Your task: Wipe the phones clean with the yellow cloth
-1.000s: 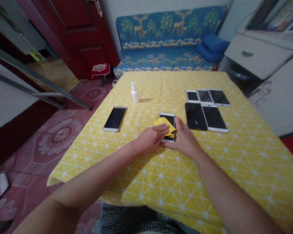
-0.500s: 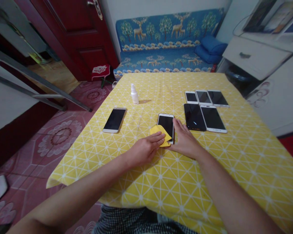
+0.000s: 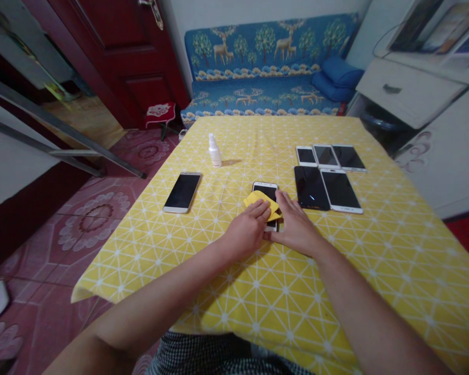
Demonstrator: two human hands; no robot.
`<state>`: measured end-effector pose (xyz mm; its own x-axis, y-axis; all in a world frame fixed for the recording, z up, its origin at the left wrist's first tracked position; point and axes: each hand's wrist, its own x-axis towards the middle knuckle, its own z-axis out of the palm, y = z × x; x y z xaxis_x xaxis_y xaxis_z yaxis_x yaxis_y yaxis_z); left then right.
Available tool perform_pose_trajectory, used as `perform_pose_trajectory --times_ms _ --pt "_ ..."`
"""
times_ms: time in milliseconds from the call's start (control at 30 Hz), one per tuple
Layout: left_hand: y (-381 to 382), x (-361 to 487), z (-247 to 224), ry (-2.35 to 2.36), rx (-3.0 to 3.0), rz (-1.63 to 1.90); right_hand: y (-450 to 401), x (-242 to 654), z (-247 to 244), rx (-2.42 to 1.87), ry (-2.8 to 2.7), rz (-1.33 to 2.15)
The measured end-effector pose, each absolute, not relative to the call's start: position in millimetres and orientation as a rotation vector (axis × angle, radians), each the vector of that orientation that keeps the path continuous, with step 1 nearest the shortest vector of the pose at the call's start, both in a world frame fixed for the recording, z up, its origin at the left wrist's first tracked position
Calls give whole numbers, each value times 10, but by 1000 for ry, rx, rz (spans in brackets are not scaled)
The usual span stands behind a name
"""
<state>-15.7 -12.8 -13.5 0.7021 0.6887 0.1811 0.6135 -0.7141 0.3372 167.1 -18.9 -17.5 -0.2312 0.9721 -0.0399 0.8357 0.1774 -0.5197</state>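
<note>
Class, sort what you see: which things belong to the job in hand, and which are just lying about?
In the job:
Yellow cloth, under the left hand
White-framed phone beneath it, right hand at its edge
Probably also the spray bottle, lone phone and five grouped phones

Just lying about:
Red-covered stool
Blue cushions
</note>
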Motion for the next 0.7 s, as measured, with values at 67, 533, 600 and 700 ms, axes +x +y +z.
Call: perform_pose_trajectory --times_ms 67,533,600,700 --pt "-68 -103 -122 1060 2655 424 -194 1675 -176 -1707 -2163 638" --pt "-36 -2 -13 1228 2558 470 -199 1782 -197 -1546 -2157 709" --pt "19 -3 -14 1198 2589 445 -199 1771 -181 -1562 -2143 723" --pt "129 9 -18 1150 2649 390 -198 1755 -177 -1565 -2114 723"
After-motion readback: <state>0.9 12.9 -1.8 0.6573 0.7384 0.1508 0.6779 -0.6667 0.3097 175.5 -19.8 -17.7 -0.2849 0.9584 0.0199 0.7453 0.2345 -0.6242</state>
